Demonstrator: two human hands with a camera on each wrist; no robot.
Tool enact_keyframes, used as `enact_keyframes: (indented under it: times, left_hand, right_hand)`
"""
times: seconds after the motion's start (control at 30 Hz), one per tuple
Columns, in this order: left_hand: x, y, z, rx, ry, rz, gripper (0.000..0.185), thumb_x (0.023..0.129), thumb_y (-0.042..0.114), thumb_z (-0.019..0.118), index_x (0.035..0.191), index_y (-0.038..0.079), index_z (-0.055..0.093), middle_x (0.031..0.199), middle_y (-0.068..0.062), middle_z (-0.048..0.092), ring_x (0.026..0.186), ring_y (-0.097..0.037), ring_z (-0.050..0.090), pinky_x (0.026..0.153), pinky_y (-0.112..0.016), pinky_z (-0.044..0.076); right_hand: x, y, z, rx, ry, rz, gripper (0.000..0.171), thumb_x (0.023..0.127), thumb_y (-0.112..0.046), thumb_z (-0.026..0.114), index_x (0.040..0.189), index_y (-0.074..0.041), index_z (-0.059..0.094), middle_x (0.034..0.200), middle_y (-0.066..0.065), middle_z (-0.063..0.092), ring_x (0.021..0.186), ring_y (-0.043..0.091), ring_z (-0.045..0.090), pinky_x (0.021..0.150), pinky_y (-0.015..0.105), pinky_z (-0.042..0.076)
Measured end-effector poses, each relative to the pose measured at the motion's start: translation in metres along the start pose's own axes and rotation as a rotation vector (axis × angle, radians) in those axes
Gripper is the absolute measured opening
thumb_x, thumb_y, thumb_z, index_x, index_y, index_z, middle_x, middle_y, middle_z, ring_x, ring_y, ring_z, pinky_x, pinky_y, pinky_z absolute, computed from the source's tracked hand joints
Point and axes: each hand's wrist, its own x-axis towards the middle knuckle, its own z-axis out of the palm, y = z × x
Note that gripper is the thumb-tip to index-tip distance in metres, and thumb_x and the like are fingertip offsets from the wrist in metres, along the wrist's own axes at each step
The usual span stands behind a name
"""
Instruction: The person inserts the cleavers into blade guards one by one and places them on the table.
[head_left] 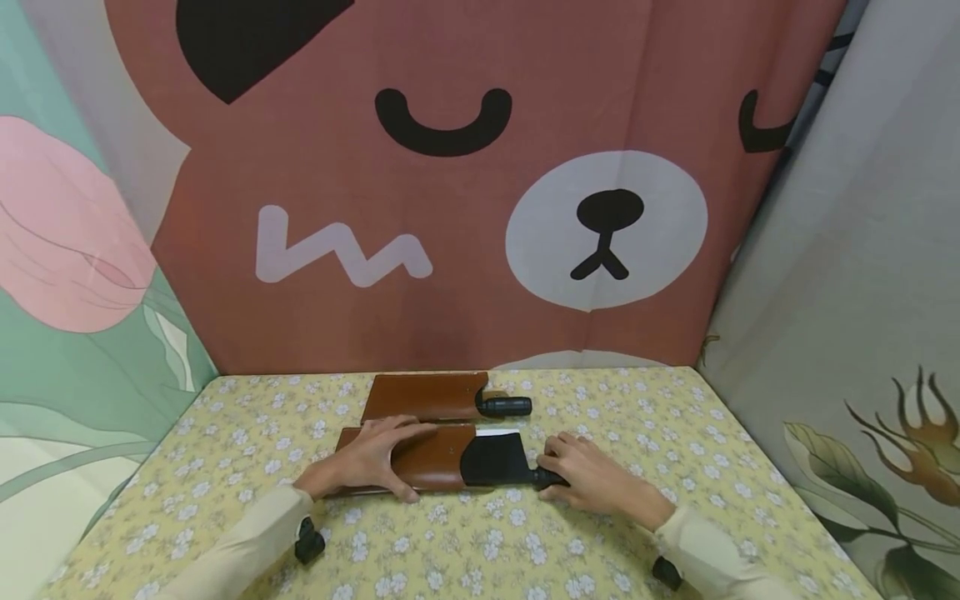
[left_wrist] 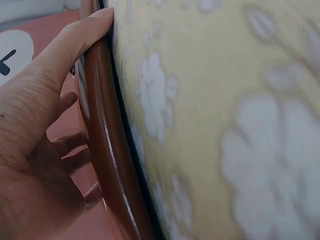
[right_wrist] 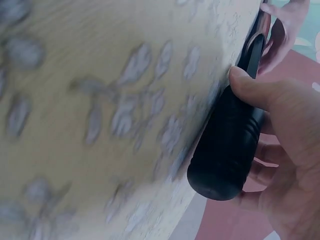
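A black-bladed cleaver (head_left: 498,460) with a bright strip along its far edge lies partly inside a brown leather sheath (head_left: 431,458). My left hand (head_left: 378,454) spans the sheath and grips it, thumb at the near edge and fingers across the far side. In the left wrist view, the thumb rests on the rim of the sheath (left_wrist: 107,145). My right hand (head_left: 581,473) holds the cleaver's black handle (right_wrist: 225,145) between thumb and fingers, as the right wrist view shows. The blade's other end is hidden in the sheath.
Just behind lies a second brown sheath (head_left: 423,396) with a black handle (head_left: 506,406) sticking out to the right. A yellow floral cloth (head_left: 450,550) covers the table. A bear-print curtain (head_left: 450,317) hangs at the back, with printed cloths on both sides.
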Motion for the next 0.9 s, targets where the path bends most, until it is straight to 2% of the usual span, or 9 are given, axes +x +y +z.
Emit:
enact_keyframes:
  times: [0.13,0.3,0.4,0.57,0.67,0.9]
  left_hand:
    - [0.008,0.010,0.004,-0.002,-0.028,0.035,0.105,0.074,0.053,0.093,0.162,0.023,0.044,0.163,-0.023,0.037,0.149,-0.051,0.033,0.111,-0.084,0.013]
    - [0.014,0.018,0.006,-0.001,-0.039,0.048,0.104,0.074,0.050,0.094,0.161,0.020,0.045,0.163,-0.024,0.037,0.149,-0.051,0.033,0.112,-0.082,0.015]
    - [0.014,0.020,0.006,-0.001,-0.038,0.040,0.104,0.074,0.049,0.094,0.161,0.019,0.046,0.163,-0.023,0.037,0.149,-0.050,0.034,0.112,-0.081,0.015]
    - [0.017,0.021,0.012,-0.023,-0.048,0.037,0.105,0.074,0.052,0.093,0.161,0.021,0.045,0.164,-0.023,0.035,0.150,-0.048,0.033,0.114,-0.079,0.014]
    - [0.019,0.020,0.014,-0.017,-0.050,0.050,0.105,0.074,0.053,0.093,0.161,0.022,0.045,0.164,-0.023,0.036,0.150,-0.048,0.033,0.113,-0.080,0.015]
    - [0.021,0.019,0.013,0.018,-0.021,0.078,0.102,0.073,0.054,0.093,0.160,0.026,0.047,0.160,-0.020,0.042,0.146,-0.045,0.039,0.110,-0.078,0.021]
  right_hand:
    - [0.004,-0.008,0.001,0.021,0.016,-0.031,0.039,0.096,-0.043,0.075,0.116,-0.010,0.076,0.100,-0.001,0.058,0.080,0.006,0.041,0.062,0.021,0.028]
    - [0.009,-0.013,0.003,0.006,0.020,-0.033,0.037,0.095,-0.044,0.076,0.114,-0.012,0.077,0.100,-0.001,0.058,0.080,0.006,0.038,0.063,0.021,0.026]
    - [0.012,-0.015,0.003,0.000,0.017,-0.038,0.038,0.095,-0.045,0.075,0.115,-0.012,0.076,0.098,-0.002,0.056,0.078,0.006,0.036,0.062,0.021,0.025]
    - [0.015,-0.018,0.002,0.037,-0.015,-0.038,0.049,0.098,-0.047,0.071,0.130,-0.009,0.073,0.095,-0.004,0.052,0.076,0.006,0.031,0.063,0.021,0.023]
    - [0.016,-0.019,0.001,0.058,-0.037,-0.025,0.053,0.098,-0.046,0.072,0.134,-0.008,0.071,0.094,-0.005,0.051,0.075,0.006,0.030,0.063,0.021,0.022]
    - [0.024,-0.019,-0.003,0.057,-0.080,-0.008,0.049,0.098,-0.046,0.071,0.130,-0.009,0.073,0.097,-0.003,0.053,0.076,0.007,0.032,0.064,0.023,0.025]
